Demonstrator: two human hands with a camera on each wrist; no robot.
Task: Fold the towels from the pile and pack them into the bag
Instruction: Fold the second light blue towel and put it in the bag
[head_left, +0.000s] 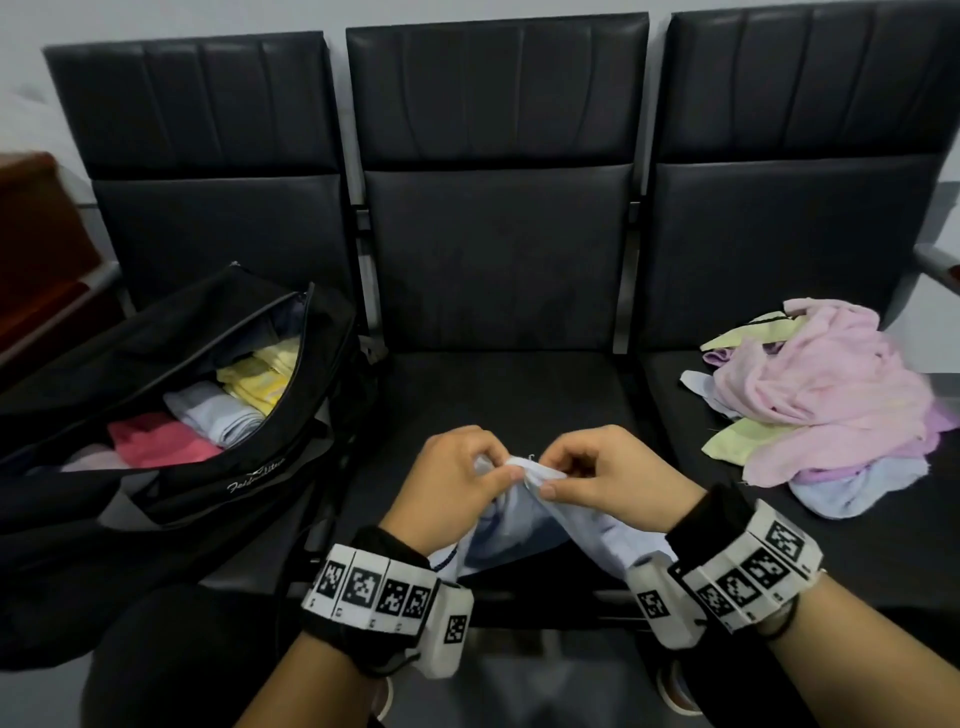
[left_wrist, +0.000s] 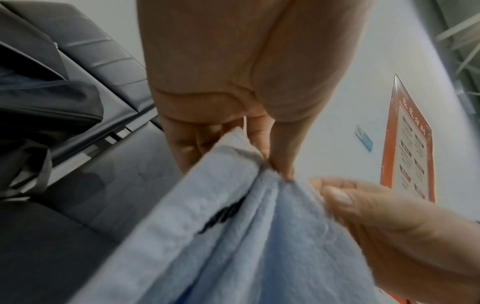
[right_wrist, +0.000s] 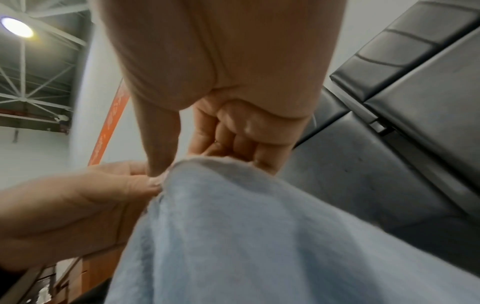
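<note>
I see both hands meeting low in the centre of the head view, over the middle seat (head_left: 498, 395) of a black three-seat row. My left hand (head_left: 452, 480) pinches the top edge of a light blue towel (head_left: 524, 525) between thumb and curled fingers; my right hand (head_left: 608, 473) pinches the same edge just beside it, so the two grips nearly touch. The towel hangs down from that edge between my wrists, and its lower part is hidden behind the wristbands, so I cannot tell how far it reaches. In the left wrist view a dark mark on the cloth (left_wrist: 223, 216) is too blurred to read.

At the left of the frame the black bag (head_left: 171, 395) lies unzipped on the left seat, with folded towels inside: pink (head_left: 156, 439), pale grey (head_left: 218, 410) and yellow (head_left: 260, 374). The bag's near end is cut off at the frame edge. At the right the pile of towels (head_left: 821, 405) sits on the right seat, pink uppermost, with green, lilac and blue pieces only partly showing beneath.
</note>
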